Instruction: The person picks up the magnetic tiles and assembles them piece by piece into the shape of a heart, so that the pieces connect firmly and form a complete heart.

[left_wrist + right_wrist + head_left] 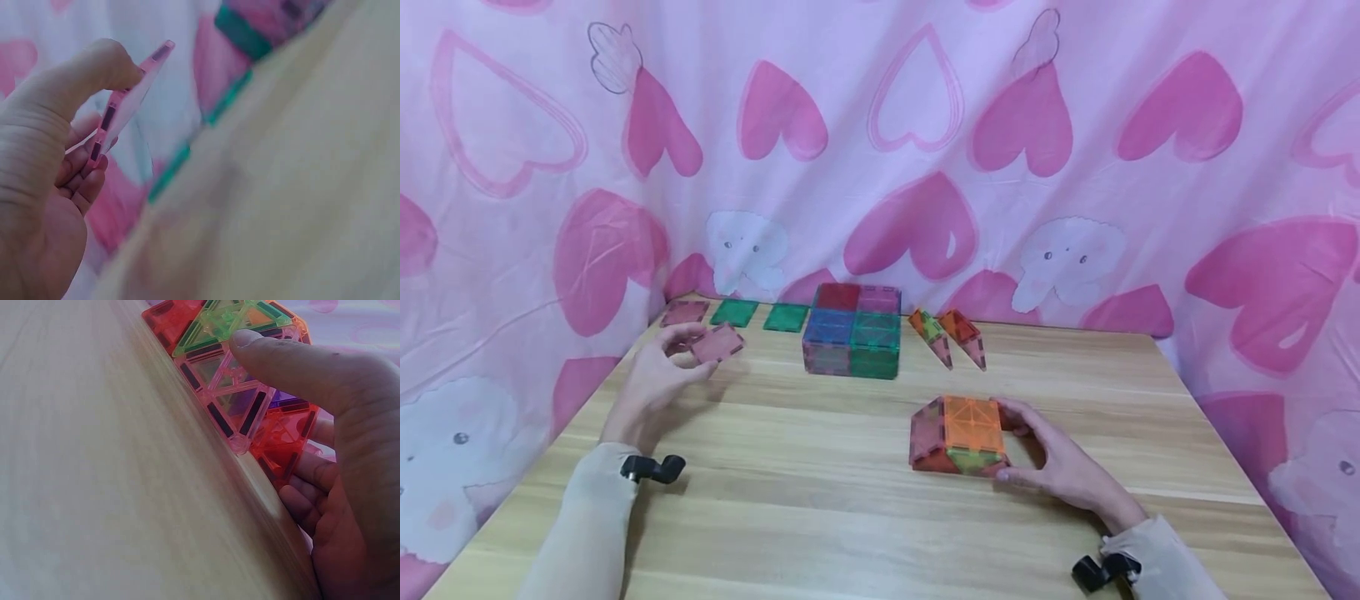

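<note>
My left hand point(651, 379) pinches a pink square magnetic tile point(719, 343) above the table's left side. In the left wrist view that tile point(119, 106) is seen nearly edge-on between thumb and fingers. At centre right, my right hand point(1067, 468) holds the right side of a small magnetic-tile block point(973, 423). An orange square tops this block, a pink tile slopes on its left, and yellow-green and red pieces show in front. The right wrist view shows the thumb against the block's green and pink triangles point(234, 381), with fingers behind red ones.
A larger tile box point(852, 342) in blue, green, red and pink stands toward the back. To its left lie two green tiles point(734, 313) and a pink one point(684, 313). Two narrow pointed tile pieces point(932, 340) lie to its right. A pink heart-patterned curtain point(910, 217) borders the wooden table point(820, 517).
</note>
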Demonstrator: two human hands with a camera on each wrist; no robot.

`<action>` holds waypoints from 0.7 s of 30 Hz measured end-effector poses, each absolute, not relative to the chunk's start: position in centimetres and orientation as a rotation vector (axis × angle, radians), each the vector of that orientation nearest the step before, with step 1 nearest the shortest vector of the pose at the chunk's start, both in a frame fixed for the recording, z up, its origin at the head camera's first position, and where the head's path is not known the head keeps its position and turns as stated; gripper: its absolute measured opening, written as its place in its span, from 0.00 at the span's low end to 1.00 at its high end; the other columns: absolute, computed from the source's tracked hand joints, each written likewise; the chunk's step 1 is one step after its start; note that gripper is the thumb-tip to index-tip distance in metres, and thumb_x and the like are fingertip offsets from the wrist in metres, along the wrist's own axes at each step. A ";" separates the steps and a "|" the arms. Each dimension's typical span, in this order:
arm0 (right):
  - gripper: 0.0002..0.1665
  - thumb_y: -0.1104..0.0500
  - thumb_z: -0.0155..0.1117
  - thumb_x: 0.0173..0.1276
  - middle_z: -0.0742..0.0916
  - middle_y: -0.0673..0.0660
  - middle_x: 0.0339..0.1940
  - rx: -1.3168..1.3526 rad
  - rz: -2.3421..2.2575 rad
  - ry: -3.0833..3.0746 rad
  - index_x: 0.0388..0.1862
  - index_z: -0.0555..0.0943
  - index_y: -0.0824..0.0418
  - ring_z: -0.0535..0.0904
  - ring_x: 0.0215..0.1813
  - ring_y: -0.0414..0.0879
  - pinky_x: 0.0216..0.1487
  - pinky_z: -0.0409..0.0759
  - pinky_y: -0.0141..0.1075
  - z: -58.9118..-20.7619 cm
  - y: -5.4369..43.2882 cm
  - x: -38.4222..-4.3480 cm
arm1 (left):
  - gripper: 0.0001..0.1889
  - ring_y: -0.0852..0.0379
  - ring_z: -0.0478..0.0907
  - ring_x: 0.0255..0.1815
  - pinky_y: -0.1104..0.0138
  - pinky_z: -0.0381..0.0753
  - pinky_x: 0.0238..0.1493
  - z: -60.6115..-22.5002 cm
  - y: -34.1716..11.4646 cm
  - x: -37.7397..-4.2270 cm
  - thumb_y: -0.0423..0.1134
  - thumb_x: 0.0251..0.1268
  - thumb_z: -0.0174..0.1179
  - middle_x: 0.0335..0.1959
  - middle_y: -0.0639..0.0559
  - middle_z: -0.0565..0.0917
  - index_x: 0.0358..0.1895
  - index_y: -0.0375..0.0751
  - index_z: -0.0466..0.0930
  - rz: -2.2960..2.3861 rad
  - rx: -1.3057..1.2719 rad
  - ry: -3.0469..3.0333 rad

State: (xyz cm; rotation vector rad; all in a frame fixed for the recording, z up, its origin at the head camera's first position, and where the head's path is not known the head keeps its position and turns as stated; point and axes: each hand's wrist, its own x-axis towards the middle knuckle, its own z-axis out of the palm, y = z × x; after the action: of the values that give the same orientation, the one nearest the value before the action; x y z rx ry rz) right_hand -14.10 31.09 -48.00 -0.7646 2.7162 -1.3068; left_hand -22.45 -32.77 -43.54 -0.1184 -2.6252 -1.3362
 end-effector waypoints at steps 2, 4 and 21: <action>0.58 0.46 0.87 0.66 0.81 0.49 0.77 -0.763 -1.309 2.714 0.89 0.64 0.42 0.77 0.75 0.43 0.74 0.72 0.30 -48.0 31.0 -14.0 | 0.36 0.52 0.75 0.68 0.72 0.71 0.63 -42.5 -31.5 -22.5 0.41 0.68 0.80 0.72 0.43 0.80 0.77 0.43 0.78 -1.361 -0.193 -2.543; 0.58 0.46 0.87 0.66 0.81 0.49 0.78 -0.756 -1.311 2.710 0.89 0.64 0.42 0.77 0.75 0.42 0.74 0.72 0.30 -48.0 31.0 -13.9 | 0.34 0.56 0.77 0.64 0.78 0.71 0.62 -41.4 -30.1 -22.5 0.34 0.65 0.80 0.70 0.42 0.83 0.75 0.39 0.80 -1.384 -0.310 -2.456; 0.57 0.48 0.87 0.67 0.80 0.52 0.78 -0.759 -1.324 2.715 0.89 0.64 0.45 0.76 0.76 0.44 0.74 0.71 0.27 -48.2 31.0 -14.0 | 0.37 0.50 0.81 0.63 0.60 0.83 0.65 -36.9 -14.1 -21.6 0.32 0.57 0.79 0.65 0.52 0.87 0.73 0.43 0.80 -1.565 -0.967 -2.318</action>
State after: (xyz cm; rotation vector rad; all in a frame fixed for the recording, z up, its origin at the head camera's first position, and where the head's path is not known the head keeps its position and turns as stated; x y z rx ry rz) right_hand -14.03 30.99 -48.22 -0.7588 2.7149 -1.3236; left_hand -21.61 -14.09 -36.86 -0.9669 -2.3183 -1.5650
